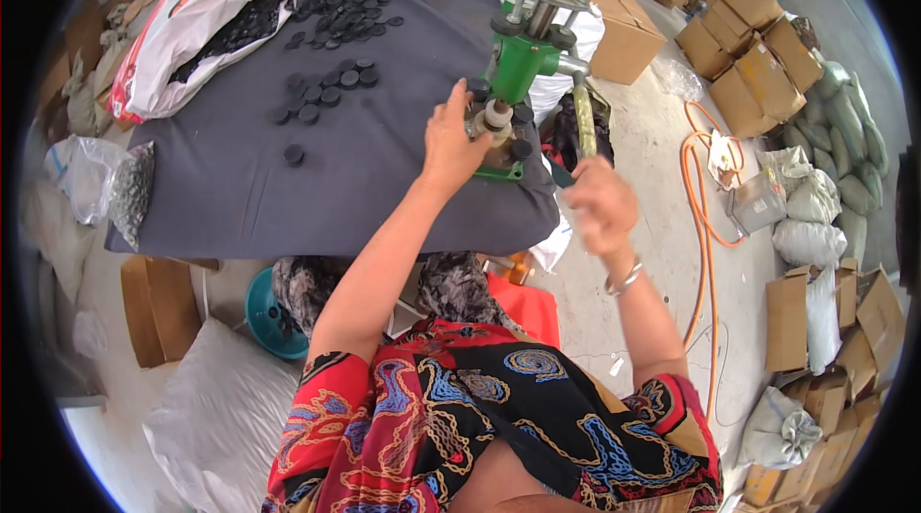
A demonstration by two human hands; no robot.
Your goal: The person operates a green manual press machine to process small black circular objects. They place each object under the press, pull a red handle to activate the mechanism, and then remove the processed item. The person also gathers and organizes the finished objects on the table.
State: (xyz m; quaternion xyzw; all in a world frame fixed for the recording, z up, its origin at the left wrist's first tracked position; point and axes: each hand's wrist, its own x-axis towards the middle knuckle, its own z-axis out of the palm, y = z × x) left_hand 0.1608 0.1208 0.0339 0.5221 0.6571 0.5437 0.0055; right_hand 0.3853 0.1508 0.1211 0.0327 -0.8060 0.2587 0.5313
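A green hand press (pixel 518 71) with a steel column stands at the table's right edge. My right hand (pixel 602 206), slightly blurred, is closed round the lower end of its lever (pixel 585 119). At the left side of the press base, my left hand (pixel 451 139) has its fingers apart, with the fingertips close to the pale die (pixel 496 119). Whether they touch a small part there I cannot tell. A few black round caps (pixel 520 149) sit on the base around the die. Further left on the dark cloth lies a group of black caps (pixel 331 94).
A looser pile of black discs (pixel 350 14) lies at the back of the table (pixel 221 196). An open white sack (pixel 206 47) of black pieces and a clear bag (pixel 131 191) of small parts rest on the left. Cardboard boxes (pixel 758 81), sacks (pixel 811 196) and an orange hose (pixel 705 225) occupy the right floor.
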